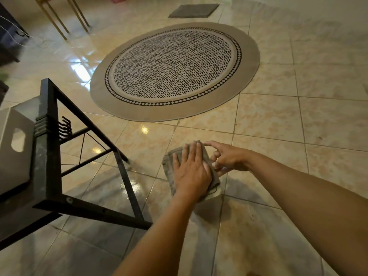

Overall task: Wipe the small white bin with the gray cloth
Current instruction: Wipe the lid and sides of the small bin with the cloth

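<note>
Left hand [191, 172] pressed flat, fingers spread, on the gray cloth [169, 162] draped over the small white bin [216, 193], right of the black frame [47, 136]. Right hand [227, 158] pinches its far side. Press harder and the bin may skid on glossy tile.

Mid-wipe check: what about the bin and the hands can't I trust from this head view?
- Small white bin: nearly all hidden under the gray cloth and left hand; only a lower corner shows.
- Right hand: its grip lies behind the cloth.
- Gray box: cut off by the left edge.
</note>
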`<state>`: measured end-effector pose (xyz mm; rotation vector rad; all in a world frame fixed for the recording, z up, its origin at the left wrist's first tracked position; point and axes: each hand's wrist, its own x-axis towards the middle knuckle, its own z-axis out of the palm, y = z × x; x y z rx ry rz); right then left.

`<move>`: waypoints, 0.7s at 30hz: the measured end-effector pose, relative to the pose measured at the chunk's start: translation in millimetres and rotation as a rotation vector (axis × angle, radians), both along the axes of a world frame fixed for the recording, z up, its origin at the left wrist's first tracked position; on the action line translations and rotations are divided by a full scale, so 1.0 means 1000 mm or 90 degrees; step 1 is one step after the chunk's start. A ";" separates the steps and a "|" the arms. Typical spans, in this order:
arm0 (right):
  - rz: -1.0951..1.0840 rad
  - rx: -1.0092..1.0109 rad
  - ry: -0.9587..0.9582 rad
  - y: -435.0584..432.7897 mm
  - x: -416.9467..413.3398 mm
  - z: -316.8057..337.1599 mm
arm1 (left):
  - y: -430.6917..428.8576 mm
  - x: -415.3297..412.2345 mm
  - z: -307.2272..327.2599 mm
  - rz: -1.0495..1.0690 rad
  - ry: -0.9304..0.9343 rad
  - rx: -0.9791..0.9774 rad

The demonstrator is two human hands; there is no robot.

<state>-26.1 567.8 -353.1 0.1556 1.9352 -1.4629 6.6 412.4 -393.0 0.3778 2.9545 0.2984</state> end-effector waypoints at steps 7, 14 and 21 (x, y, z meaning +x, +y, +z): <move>0.002 0.006 -0.004 -0.003 -0.002 0.002 | -0.009 0.040 0.004 0.044 -0.048 -0.025; -0.003 0.019 -0.006 -0.004 0.002 0.002 | -0.005 -0.001 0.017 0.027 -0.057 0.013; 0.034 0.036 -0.028 -0.013 -0.007 0.004 | -0.053 0.016 -0.008 -0.028 -0.026 0.017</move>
